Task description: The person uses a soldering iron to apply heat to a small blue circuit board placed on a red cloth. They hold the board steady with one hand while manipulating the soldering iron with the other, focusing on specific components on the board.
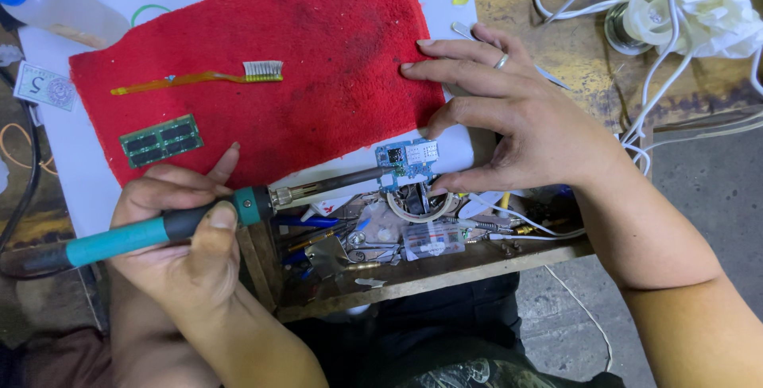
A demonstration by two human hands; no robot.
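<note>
My left hand (179,233) grips a soldering iron (159,229) with a teal and black handle; its metal tip reaches right to a small blue circuit board (407,161) at the near edge of the red cloth (302,62). My right hand (509,118) rests on the cloth's right edge, fingers spread, with the thumb pressed beside the blue board. A ring shows on one finger.
On the cloth lie an orange-handled toothbrush (207,76) and a green memory module (160,140). An open wooden drawer (413,265) below holds tape, tweezers and small parts. White cables and a solder spool (636,26) lie at the back right, a plastic bottle (56,2) at the back left.
</note>
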